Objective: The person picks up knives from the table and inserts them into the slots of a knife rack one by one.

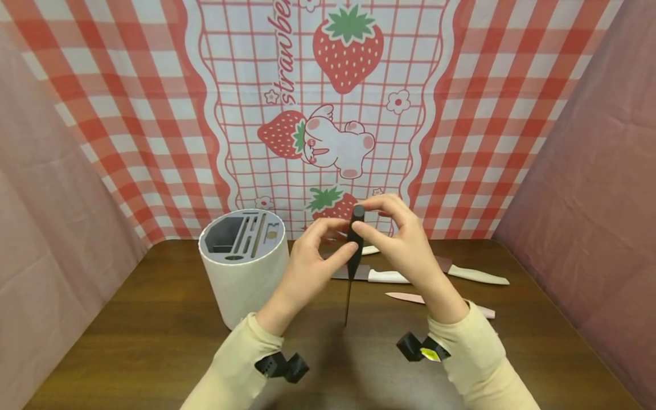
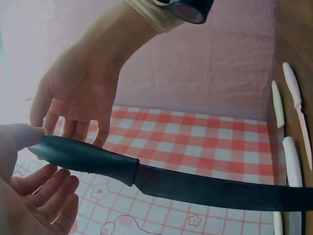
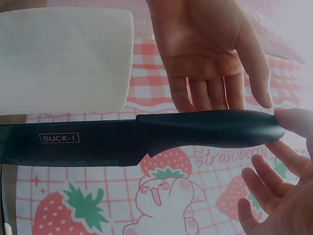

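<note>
A knife with a black handle (image 1: 357, 242) and a dark blade stands upright between both hands, point down over the table. At the upper end of the handle, my right hand (image 1: 405, 242) pinches it with thumb and index finger. My left hand (image 1: 307, 262) holds the handle from the other side, its thumb a little lower in the head view. In the right wrist view, the blade (image 3: 68, 147) bears the letters BUCK-I, and the left hand's fingers (image 3: 198, 93) reach behind the handle. The blade's tip runs out of frame in both wrist views.
Left of the hands stands a white round knife block (image 1: 251, 290) with a grey slotted top. Beyond and right of the hands lie a white-handled knife (image 1: 389, 277), a cream-handled knife (image 1: 479, 275) and a pink knife (image 1: 405, 296). A checked strawberry cloth (image 1: 348, 108) hangs behind.
</note>
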Demonstrator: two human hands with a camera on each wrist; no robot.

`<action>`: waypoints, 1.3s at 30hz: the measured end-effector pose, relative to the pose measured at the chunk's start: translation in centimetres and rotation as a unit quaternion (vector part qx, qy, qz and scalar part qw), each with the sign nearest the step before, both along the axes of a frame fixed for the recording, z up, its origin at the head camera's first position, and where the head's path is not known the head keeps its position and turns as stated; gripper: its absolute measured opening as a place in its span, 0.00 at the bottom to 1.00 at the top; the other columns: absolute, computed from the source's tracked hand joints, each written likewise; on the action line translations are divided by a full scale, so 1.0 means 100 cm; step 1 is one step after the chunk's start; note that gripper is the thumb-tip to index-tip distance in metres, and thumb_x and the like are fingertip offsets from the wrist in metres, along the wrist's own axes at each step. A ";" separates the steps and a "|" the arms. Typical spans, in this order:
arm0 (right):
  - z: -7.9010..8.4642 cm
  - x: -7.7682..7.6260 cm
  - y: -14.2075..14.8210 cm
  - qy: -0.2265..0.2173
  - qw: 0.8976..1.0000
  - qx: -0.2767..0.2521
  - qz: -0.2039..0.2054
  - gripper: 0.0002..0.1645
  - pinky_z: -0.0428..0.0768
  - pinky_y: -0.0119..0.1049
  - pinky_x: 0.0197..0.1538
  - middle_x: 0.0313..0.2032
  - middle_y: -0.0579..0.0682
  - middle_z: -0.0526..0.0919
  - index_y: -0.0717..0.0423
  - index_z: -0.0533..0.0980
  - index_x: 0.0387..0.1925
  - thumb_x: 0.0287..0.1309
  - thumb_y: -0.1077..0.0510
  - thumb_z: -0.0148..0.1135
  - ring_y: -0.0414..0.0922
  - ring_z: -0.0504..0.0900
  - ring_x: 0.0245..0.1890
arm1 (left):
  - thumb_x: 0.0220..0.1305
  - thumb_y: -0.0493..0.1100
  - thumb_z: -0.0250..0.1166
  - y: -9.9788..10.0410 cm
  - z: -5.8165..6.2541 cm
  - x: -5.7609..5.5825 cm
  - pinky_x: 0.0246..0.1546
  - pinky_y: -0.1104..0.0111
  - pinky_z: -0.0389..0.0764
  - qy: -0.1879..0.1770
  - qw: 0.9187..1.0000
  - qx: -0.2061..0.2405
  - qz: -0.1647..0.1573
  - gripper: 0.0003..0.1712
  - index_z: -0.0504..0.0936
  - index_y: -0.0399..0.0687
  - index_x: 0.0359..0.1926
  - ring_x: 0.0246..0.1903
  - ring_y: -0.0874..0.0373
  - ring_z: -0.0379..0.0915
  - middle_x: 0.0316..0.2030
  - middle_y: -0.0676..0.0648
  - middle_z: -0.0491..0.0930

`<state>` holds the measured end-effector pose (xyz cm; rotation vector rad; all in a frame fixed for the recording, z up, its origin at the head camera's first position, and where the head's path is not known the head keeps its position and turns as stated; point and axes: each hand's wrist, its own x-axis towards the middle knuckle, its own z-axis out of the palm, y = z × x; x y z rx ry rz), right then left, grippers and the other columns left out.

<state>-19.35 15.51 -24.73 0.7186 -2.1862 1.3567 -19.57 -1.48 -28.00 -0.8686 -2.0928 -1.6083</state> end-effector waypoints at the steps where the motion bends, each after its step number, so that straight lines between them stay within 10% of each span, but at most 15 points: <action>1: 0.000 0.001 0.000 0.000 1.000 0.001 0.000 0.17 0.64 0.46 0.55 0.45 0.45 0.75 0.51 0.76 0.46 0.52 0.56 0.64 0.39 0.70 0.49 | 0.57 0.44 0.63 0.000 0.000 0.000 0.40 0.62 0.79 -0.001 1.000 0.002 0.000 0.17 0.75 0.49 0.48 0.39 0.62 0.75 0.41 0.51 0.76; 39: -0.003 0.008 0.002 0.001 1.000 -0.008 0.001 0.15 0.67 0.43 0.54 0.45 0.46 0.76 0.54 0.76 0.46 0.56 0.57 0.60 0.39 0.72 0.49 | 0.56 0.41 0.64 0.000 -0.002 0.001 0.40 0.65 0.78 0.002 1.000 0.014 -0.009 0.19 0.74 0.49 0.50 0.35 0.61 0.74 0.35 0.49 0.79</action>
